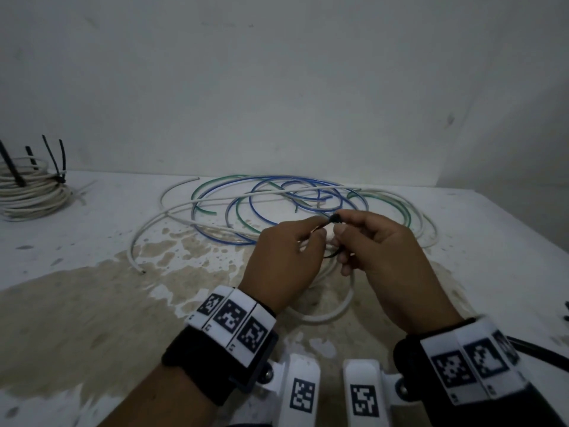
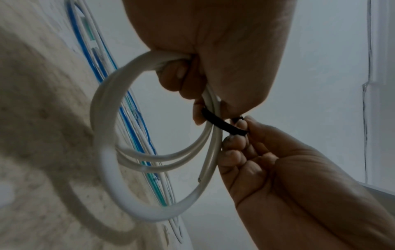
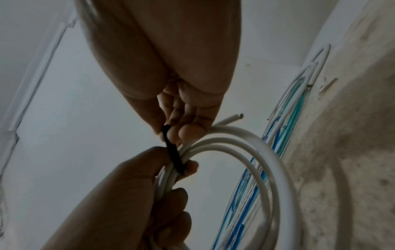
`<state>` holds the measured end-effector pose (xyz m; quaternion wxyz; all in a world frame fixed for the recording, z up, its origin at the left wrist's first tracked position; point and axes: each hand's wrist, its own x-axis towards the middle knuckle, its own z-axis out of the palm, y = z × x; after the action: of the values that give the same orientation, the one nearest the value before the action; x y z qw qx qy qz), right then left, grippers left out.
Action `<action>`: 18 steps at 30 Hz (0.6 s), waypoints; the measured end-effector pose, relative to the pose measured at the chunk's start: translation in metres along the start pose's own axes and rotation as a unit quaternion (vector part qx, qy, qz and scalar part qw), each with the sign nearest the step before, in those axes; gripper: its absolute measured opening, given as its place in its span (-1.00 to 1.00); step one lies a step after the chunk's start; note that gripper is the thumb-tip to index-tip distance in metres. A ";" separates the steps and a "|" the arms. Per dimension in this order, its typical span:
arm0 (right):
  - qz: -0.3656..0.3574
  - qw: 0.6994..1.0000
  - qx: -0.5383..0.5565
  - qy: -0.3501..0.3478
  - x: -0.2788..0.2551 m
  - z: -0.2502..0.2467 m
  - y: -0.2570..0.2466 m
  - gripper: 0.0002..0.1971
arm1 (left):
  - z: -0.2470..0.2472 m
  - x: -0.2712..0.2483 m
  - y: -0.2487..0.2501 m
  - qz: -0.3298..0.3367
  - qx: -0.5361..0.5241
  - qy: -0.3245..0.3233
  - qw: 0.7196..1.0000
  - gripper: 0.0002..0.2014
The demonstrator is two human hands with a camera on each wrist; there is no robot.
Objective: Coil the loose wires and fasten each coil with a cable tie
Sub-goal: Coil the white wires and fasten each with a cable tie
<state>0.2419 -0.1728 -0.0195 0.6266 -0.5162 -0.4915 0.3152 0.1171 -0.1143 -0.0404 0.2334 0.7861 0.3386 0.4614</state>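
A small white wire coil (image 2: pixel 102 135) hangs just above the table, and my left hand (image 1: pixel 286 260) grips its bundled strands with curled fingers. A black cable tie (image 2: pixel 224 126) wraps round those strands right beside the left thumb. My right hand (image 1: pixel 378 251) pinches the tie's free end between thumb and fingertips (image 2: pixel 239 125). The right wrist view shows the tie (image 3: pixel 174 155) crossing the coil (image 3: pixel 267 160) between both hands, with a cut wire end (image 3: pixel 235 116) sticking out. In the head view the hands hide most of the coil.
Loose blue, green and white wires (image 1: pixel 277 195) sprawl across the stained white table (image 1: pixel 92 288) behind the hands. A tied white coil (image 1: pixel 30 192) with black tie tails upright sits at the far left. Spare black ties (image 1: pixel 535 349) lie at the right edge.
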 end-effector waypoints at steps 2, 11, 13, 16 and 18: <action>-0.021 0.999 -0.015 0.021 -0.001 0.000 -0.002 -0.81 | -0.001 0.000 0.000 -0.009 0.009 -0.014 1.000 -0.65; -0.087 0.987 -0.138 0.014 -0.002 0.002 0.002 -0.80 | 0.000 -0.002 0.000 0.069 0.063 -0.013 0.995 -0.61; -0.087 0.985 -0.147 0.024 -0.002 0.002 0.005 -0.78 | 0.002 -0.002 0.002 0.064 0.054 -0.017 0.996 -0.66; -0.102 0.984 -0.127 0.077 -0.001 0.001 0.004 -0.78 | 0.003 -0.002 0.005 0.013 -0.003 -0.030 0.999 -0.67; -0.110 0.982 -0.120 0.098 -0.002 0.002 0.003 -0.79 | 0.003 -0.002 0.005 0.000 -0.008 -0.049 0.999 -0.64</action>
<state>0.2395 -0.1732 -0.0226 0.6362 -0.5591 -0.5153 0.1310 0.1204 -0.1195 -0.0391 0.2561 0.8058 0.3231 0.4251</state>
